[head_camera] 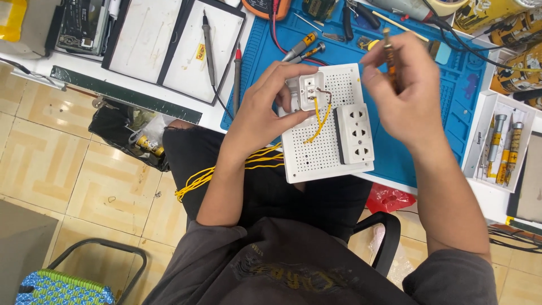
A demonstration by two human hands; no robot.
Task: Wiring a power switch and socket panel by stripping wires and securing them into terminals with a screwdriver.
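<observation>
Fingers of the left hand [257,116] grip a small white switch module [311,90] over the white perforated plastic board [322,141] at the desk's front edge. Right hand [403,93] fingers close around an orange-handled screwdriver [389,59]. Yellow wires [319,121] run from the module across the board.

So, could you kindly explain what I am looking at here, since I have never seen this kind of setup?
One camera, worn on a person's head, looks down at their lap and bench. No machine: two bare hands. The left hand grips a small white switch block with yellow wires, on a white perforated board that carries a triple socket. The right hand holds a screwdriver. The board rests on a blue mat, with more screwdrivers, pliers and meter probes around it.
</observation>
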